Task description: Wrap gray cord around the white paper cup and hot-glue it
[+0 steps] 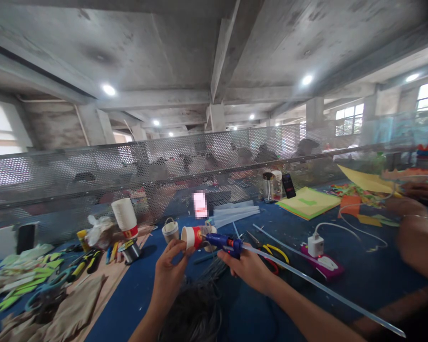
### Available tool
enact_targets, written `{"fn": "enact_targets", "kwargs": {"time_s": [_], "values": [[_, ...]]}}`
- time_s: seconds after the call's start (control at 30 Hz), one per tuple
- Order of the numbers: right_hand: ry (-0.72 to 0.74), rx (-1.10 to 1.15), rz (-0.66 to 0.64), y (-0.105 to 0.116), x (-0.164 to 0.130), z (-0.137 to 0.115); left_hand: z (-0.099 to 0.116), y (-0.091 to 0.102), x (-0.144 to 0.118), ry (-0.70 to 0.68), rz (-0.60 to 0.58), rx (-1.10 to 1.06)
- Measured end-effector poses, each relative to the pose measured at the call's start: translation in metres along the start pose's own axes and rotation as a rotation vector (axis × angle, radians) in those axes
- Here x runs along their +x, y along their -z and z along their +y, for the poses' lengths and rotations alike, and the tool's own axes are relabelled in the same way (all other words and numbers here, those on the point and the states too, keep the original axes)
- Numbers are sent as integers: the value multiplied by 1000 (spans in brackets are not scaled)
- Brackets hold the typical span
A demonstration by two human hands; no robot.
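The left hand (171,260) grips a red-and-white paper cup (193,236), held on its side above the blue worktop (371,280), open mouth toward the camera. The right hand (248,267) is closed around a blue glue gun (224,242), its nozzle touching the cup's side. A long clear glue stick (324,292) runs from the back of the gun toward the lower right. A stack of white cups (124,216) stands to the left, near scissors and pens. A small handled cup (170,230) sits just behind the held cup. A white charger (316,245) lies to the right. Another person's forearm (419,247) enters at the right edge. A perforated metal screen (128,175) backs the worktop.
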State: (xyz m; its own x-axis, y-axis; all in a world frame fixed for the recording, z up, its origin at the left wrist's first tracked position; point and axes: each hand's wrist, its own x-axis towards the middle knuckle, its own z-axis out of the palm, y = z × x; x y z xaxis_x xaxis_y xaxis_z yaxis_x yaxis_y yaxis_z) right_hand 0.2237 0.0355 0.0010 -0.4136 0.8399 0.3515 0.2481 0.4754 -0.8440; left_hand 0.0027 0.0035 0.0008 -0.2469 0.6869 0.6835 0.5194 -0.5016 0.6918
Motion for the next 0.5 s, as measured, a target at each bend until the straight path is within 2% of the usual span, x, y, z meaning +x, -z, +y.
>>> {"fn": "enact_targets", "kwargs": {"time_s": [0.3,0.5], "values": [[-25,7,-1,2,1,-2,-5,-1,-2,-21,23,-19],[-28,20,-6,2,2,0,-3,0,-2,-67,-2,-10]]}}
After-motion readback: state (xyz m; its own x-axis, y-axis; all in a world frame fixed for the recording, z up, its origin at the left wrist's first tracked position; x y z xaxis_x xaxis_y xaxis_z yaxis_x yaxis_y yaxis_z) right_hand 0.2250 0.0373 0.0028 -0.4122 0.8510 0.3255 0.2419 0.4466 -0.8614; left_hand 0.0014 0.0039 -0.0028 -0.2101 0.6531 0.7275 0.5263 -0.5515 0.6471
